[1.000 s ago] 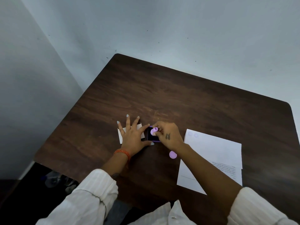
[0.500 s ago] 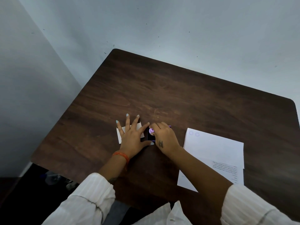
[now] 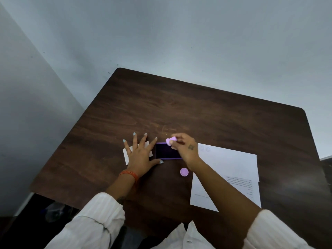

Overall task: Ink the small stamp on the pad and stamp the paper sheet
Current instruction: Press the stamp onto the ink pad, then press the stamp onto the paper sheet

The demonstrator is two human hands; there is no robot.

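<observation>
A dark ink pad (image 3: 166, 150) with a purple rim lies open on the brown table (image 3: 197, 112). My right hand (image 3: 185, 148) pinches the small lilac stamp (image 3: 169, 141) above the pad's far right corner. My left hand (image 3: 140, 153) lies flat with fingers spread over a white card (image 3: 126, 155), its thumb at the pad's near left corner. To the right lies the white paper sheet (image 3: 228, 166), with two faint round stamp marks (image 3: 204, 149) at its far left corner and printed lines near its right edge.
A round lilac cap (image 3: 184, 171) sits on the table just in front of the pad, near my right wrist. Pale walls stand behind and to the left of the table. White sleeves cover both forearms at the bottom.
My right hand has lifted the stamp off the pad and shifted to the right, uncovering the pad's surface and the lilac cap. My left hand has stayed in place.
</observation>
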